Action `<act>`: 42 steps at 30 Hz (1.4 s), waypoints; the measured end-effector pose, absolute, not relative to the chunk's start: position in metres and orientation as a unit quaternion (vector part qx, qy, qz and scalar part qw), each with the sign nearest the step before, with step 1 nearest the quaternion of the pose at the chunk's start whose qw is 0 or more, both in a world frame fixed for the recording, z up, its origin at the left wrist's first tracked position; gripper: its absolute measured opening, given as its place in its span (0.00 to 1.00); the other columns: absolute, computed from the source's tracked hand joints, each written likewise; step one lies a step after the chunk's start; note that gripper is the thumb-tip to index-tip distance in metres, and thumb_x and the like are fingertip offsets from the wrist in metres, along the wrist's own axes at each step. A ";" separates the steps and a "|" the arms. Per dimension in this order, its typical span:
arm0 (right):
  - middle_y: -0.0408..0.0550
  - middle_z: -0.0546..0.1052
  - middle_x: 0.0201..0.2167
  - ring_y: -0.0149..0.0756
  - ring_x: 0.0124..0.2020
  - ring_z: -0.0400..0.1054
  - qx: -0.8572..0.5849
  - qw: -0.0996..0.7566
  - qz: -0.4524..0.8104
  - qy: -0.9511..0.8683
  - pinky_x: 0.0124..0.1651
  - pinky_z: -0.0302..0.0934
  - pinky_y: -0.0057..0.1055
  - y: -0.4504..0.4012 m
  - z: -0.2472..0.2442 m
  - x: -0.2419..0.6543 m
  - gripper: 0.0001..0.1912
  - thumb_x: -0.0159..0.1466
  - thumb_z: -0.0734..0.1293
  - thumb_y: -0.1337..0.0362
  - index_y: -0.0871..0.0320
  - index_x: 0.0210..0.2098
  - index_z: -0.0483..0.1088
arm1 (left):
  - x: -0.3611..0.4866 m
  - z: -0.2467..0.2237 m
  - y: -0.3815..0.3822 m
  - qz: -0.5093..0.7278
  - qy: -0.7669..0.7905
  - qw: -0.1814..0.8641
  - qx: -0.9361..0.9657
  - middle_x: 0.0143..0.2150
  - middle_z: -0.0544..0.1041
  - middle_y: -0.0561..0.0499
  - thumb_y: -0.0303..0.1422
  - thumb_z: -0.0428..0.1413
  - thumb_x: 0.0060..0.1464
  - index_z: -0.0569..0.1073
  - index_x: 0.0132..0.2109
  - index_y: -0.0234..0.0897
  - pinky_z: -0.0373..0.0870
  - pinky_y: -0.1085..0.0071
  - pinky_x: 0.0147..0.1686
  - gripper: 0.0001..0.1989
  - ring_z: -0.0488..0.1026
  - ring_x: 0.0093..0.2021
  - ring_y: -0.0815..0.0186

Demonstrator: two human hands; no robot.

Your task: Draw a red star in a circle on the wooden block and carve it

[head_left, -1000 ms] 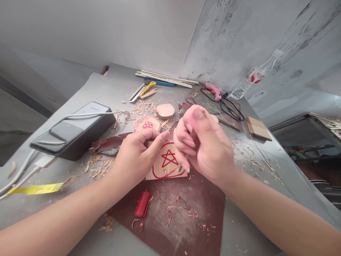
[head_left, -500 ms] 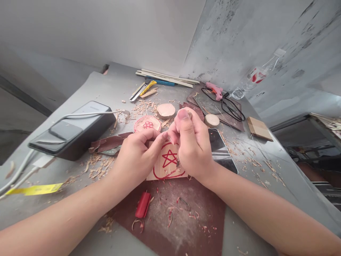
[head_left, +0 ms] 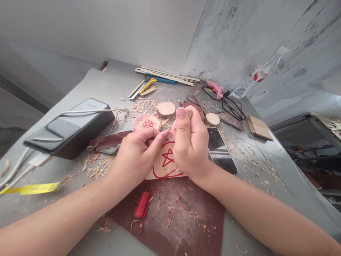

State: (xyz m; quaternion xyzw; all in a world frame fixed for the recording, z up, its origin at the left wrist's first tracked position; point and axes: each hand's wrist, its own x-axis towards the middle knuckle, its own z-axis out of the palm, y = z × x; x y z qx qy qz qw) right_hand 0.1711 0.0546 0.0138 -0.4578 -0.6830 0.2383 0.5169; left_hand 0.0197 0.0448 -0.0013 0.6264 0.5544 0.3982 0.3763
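A pale wooden board (head_left: 157, 170) with a red star inside a red rounded outline lies between my hands. My left hand (head_left: 140, 151) reaches over its left side, thumb and forefinger pinched close to my right fingers. My right hand (head_left: 190, 145) is curled into a fist over the board's right side, thumb pressed on top; whatever it grips is hidden. The board rests at the top of a brown sheet (head_left: 186, 213) with red shavings on it. A small red cylinder (head_left: 142, 204) with a metal ring lies on the sheet, below my left hand.
A black power bank (head_left: 71, 142) with white cables stands left. Behind my hands are a flower-marked wood slice (head_left: 142, 122), plain slices (head_left: 165, 108), a yellow-handled cutter (head_left: 147, 86) and thin wooden strips. A phone (head_left: 223, 156), pink glue gun (head_left: 215, 89) and bottle (head_left: 253, 78) are right.
My right fist has shifted slightly left and tilted, covering more of the star's right side. My left hand keeps nearly the same place. The view has shifted slightly.
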 end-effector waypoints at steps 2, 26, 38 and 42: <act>0.41 0.70 0.30 0.39 0.32 0.69 -0.490 0.488 0.244 -0.680 0.39 0.63 0.39 0.056 0.013 0.169 0.19 0.87 0.60 0.50 0.47 0.38 0.58 | 0.020 -0.002 0.045 0.397 0.559 0.375 0.624 0.22 0.71 0.55 0.48 0.55 0.62 0.78 0.28 0.43 0.60 0.68 0.25 0.19 0.63 0.24 0.66; 0.35 0.70 0.27 0.33 0.23 0.62 -0.470 0.414 0.099 -0.773 0.33 0.59 0.33 0.059 0.026 0.202 0.04 0.80 0.63 0.61 0.50 0.45 0.64 | 0.023 -0.006 0.040 0.392 0.571 0.342 0.635 0.22 0.62 0.58 0.49 0.52 0.67 0.73 0.27 0.43 0.58 0.68 0.25 0.23 0.57 0.25 0.67; 0.36 0.70 0.28 0.33 0.26 0.67 -0.489 0.434 0.147 -0.742 0.33 0.61 0.33 0.061 0.023 0.202 0.10 0.84 0.59 0.58 0.50 0.44 0.64 | 0.022 -0.007 0.041 0.386 0.572 0.329 0.645 0.21 0.65 0.58 0.47 0.55 0.70 0.73 0.29 0.43 0.58 0.69 0.24 0.22 0.59 0.24 0.67; 0.35 0.70 0.27 0.32 0.25 0.68 -0.447 0.476 0.075 -0.753 0.32 0.62 0.33 0.053 0.028 0.202 0.08 0.85 0.62 0.61 0.49 0.46 0.65 | 0.021 -0.009 0.040 0.382 0.569 0.330 0.649 0.21 0.60 0.59 0.45 0.54 0.72 0.69 0.26 0.43 0.57 0.69 0.24 0.24 0.58 0.24 0.68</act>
